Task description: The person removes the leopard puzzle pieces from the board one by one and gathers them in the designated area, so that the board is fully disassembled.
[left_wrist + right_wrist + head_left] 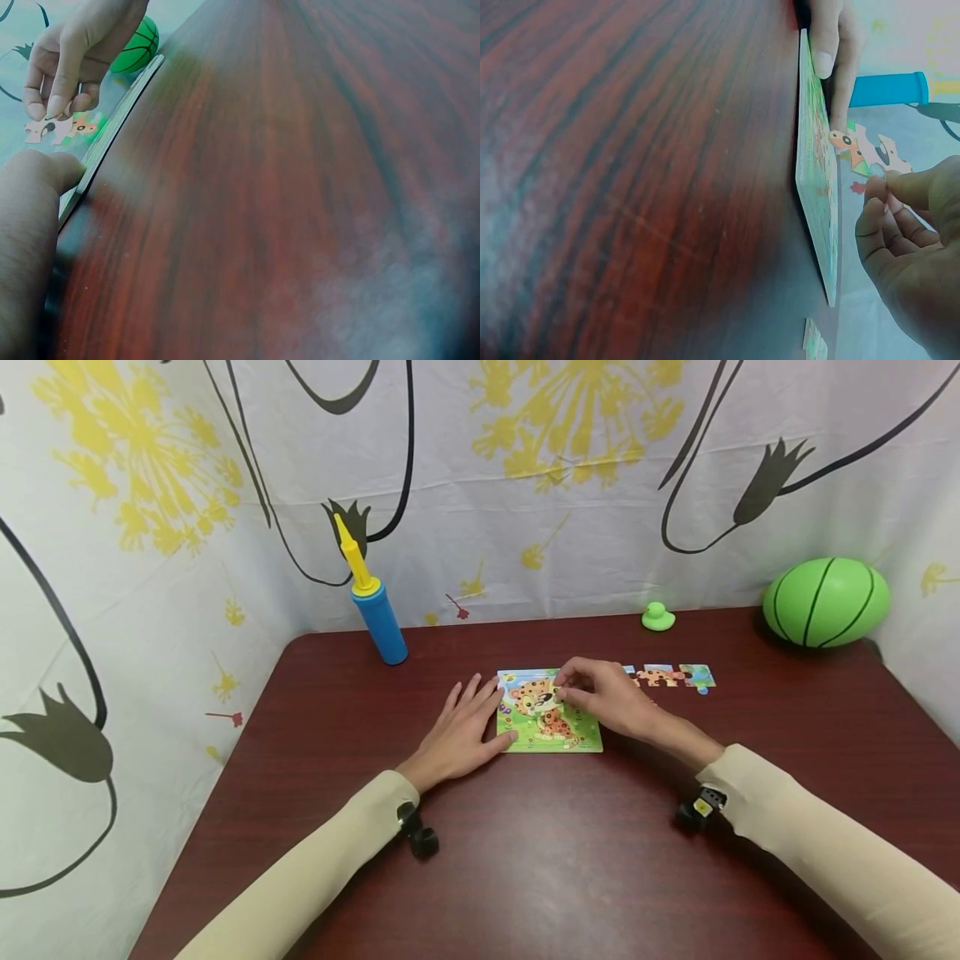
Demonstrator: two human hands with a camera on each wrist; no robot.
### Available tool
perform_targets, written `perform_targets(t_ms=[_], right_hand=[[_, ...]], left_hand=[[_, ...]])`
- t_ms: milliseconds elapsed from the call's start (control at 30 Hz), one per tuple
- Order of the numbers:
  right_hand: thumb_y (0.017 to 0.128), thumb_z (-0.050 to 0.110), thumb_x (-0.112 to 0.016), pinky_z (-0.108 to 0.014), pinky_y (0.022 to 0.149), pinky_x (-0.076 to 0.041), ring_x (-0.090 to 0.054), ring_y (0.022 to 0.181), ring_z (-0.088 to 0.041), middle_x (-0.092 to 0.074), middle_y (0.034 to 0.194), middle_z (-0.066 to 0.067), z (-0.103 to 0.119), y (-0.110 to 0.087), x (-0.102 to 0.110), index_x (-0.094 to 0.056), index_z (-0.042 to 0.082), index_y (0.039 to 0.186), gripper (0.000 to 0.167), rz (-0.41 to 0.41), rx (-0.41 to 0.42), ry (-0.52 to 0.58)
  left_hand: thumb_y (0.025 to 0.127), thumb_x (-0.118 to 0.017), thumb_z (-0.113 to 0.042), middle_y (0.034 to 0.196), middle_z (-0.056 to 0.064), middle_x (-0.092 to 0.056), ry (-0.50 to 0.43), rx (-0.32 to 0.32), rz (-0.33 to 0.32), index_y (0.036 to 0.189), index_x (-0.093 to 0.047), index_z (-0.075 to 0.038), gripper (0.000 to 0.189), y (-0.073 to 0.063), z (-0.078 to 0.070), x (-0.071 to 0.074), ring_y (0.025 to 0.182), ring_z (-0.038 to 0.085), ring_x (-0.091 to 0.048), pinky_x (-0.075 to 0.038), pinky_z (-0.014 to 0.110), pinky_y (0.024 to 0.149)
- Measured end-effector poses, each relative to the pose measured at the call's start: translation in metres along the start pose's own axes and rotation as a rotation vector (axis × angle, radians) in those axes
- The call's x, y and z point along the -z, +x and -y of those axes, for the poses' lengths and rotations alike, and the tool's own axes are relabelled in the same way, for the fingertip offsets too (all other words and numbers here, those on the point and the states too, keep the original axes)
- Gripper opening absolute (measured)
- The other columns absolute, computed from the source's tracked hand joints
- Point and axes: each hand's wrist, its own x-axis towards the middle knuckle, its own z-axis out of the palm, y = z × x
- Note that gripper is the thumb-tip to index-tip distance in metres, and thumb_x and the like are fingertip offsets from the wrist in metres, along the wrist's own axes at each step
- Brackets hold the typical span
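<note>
A jigsaw puzzle board (pixel 551 745) printed with a spotted leopard cub on green grass lies flat on the table. My left hand (pixel 462 731) rests at its left side with the fingers spread, the thumb on the board's near left edge. My right hand (pixel 603 693) is over the board's upper right part and pinches a puzzle piece (pixel 864 152) between thumb and fingertips. The piece is tilted up above the board, showing orange, pink and green in both wrist views. Part of the board's right side is hidden under the right hand.
Loose puzzle pieces (pixel 697 676) lie in a row right of the board, partly hidden by the right hand. Farther back stand a blue and yellow hand pump (pixel 381 622), a green rubber duck (pixel 657 617) and a green ball (pixel 827 603). A patterned cloth (pixel 480 510) hangs behind the table.
</note>
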Motion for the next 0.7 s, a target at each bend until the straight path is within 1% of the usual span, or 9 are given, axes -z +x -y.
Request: perform_targets(t_ms=[267, 433, 700], right_hand=[[0.107, 0.004, -0.072, -0.031, 0.069, -0.058, -0.071, 0.079, -0.031, -0.078, 0.098, -0.014, 0.0007, -0.0012, 0.0024, -0.073, 0.002, 0.112, 0.006, 0.005, -0.03, 0.011], [0.107, 0.004, -0.071, -0.035, 0.07, -0.06, -0.072, 0.08, -0.031, -0.078, 0.1, -0.014, 0.0009, -0.0024, 0.0036, -0.074, 0.003, 0.113, 0.006, 0.009, -0.04, 0.011], [0.108, 0.003, -0.07, -0.041, 0.071, -0.062, -0.073, 0.081, -0.034, -0.077, 0.1, -0.013, -0.001, -0.0065, 0.0087, -0.073, 0.003, 0.114, 0.007, -0.001, -0.053, 0.01]], left_hand=[[0.107, -0.053, -0.068, 0.184, 0.004, -0.02, 0.014, 0.005, 0.006, 0.174, -0.034, -0.012, 0.089, -0.0001, 0.0, 0.0005, 0.171, 0.031, -0.008, -0.001, 0.054, 0.137], [0.107, -0.053, -0.067, 0.184, 0.004, -0.02, 0.013, 0.006, 0.01, 0.174, -0.034, -0.012, 0.089, 0.0, -0.0007, 0.0005, 0.171, 0.031, -0.008, -0.001, 0.054, 0.137], [0.107, -0.054, -0.067, 0.184, 0.004, -0.021, 0.014, 0.002, 0.0, 0.174, -0.035, -0.012, 0.088, -0.0005, -0.0012, 0.0, 0.171, 0.032, -0.009, -0.002, 0.056, 0.137]])
